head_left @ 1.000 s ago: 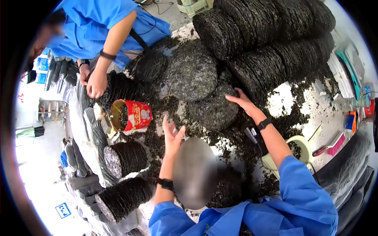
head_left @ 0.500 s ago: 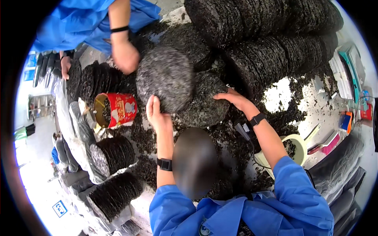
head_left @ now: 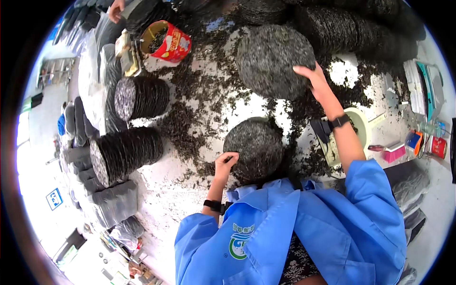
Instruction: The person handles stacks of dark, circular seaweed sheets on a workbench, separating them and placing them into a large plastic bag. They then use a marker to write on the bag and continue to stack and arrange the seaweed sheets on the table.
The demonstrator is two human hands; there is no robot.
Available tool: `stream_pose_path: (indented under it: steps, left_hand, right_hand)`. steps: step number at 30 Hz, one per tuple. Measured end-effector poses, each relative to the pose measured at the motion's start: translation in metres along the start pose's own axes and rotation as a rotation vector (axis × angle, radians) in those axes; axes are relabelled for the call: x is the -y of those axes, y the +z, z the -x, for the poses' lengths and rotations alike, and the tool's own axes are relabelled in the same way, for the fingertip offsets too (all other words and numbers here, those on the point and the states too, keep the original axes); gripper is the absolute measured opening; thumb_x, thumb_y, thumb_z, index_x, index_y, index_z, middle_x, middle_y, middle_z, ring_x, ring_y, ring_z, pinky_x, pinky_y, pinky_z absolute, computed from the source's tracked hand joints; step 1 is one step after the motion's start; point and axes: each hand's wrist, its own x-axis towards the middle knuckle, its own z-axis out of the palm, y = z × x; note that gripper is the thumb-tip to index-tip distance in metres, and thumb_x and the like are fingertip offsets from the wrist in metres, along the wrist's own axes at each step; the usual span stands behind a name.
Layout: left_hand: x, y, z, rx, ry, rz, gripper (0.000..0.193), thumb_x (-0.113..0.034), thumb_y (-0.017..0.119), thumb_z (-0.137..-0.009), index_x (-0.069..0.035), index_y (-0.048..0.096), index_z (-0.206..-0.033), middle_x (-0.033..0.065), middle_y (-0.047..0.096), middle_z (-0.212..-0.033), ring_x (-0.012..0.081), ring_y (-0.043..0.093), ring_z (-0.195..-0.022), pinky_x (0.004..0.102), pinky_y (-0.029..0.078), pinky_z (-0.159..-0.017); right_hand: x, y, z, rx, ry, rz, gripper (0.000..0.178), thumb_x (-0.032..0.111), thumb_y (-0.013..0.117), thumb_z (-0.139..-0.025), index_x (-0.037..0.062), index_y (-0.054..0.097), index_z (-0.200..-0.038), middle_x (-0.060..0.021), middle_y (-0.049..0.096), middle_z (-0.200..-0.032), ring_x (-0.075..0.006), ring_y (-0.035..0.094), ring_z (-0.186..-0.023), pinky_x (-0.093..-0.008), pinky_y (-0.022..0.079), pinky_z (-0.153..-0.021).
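Note:
Two dark, round, flat cakes of what looks like dried seaweed lie before me. My right hand (head_left: 317, 84) grips the right edge of the far cake (head_left: 271, 59), thumb on top and the other fingers hidden at its edge. At the left edge of the near cake (head_left: 257, 148), close to my body, my left hand (head_left: 225, 165) is closed in a pinch. A small dark bit shows at its fingertips; whether it is a loose piece or the cake's rim I cannot tell.
Seaweed crumbs litter the white table (head_left: 164, 178). Cake stacks (head_left: 142, 97) lie at left, larger rolls (head_left: 332, 31) at far right. A red bucket (head_left: 178, 45), cream dustpan (head_left: 365, 135), pink brush (head_left: 393, 153) and scale (head_left: 425, 90) stand around. Another person's hand (head_left: 115, 10) shows far left.
My left hand has left the far cake and come toward my body, beside the near cake. My right hand now grips the far cake. The view has shifted and the co-worker is mostly out of it.

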Motion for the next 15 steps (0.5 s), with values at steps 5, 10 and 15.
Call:
stream_pose_path:
  steps: [5, 10, 15]
  left_hand:
    - [0.003, -0.002, 0.001, -0.065, 0.159, -0.208, 0.01, -0.002, 0.064, -0.083, -0.005, 0.066, -0.093, 0.0022, 0.061, -0.087, 0.0133, 0.054, -0.083, 0.0262, 0.044, -0.076]
    - [0.011, -0.056, 0.052, -0.115, 0.413, -0.539, 0.035, -0.006, 0.067, -0.077, -0.002, 0.057, -0.111, 0.0144, 0.055, -0.108, 0.026, 0.053, -0.099, 0.0337, 0.044, -0.084]
    - [0.078, -0.14, 0.179, -0.112, 0.191, -0.432, 0.039, -0.007, 0.066, -0.076, -0.003, 0.056, -0.113, 0.0141, 0.058, -0.103, 0.0271, 0.055, -0.095, 0.0351, 0.046, -0.081]
  right_hand:
    - [-0.007, 0.056, 0.14, -0.059, -0.739, 0.69, 0.081, 0.019, 0.077, -0.062, 0.0009, 0.037, -0.131, -0.0196, 0.048, -0.126, -0.031, 0.051, -0.113, -0.0404, 0.041, -0.097]
    - [-0.077, 0.087, 0.219, 0.457, -1.078, 1.395, 0.075, 0.024, 0.075, -0.061, 0.0075, 0.044, -0.127, -0.0165, 0.041, -0.135, -0.0311, 0.04, -0.126, -0.0454, 0.033, -0.104]
    - [-0.089, 0.086, 0.314, 0.337, -0.706, 1.28, 0.044, 0.018, 0.068, -0.07, 0.0077, 0.056, -0.111, -0.0124, 0.055, -0.116, -0.0292, 0.055, -0.104, -0.0394, 0.044, -0.089]
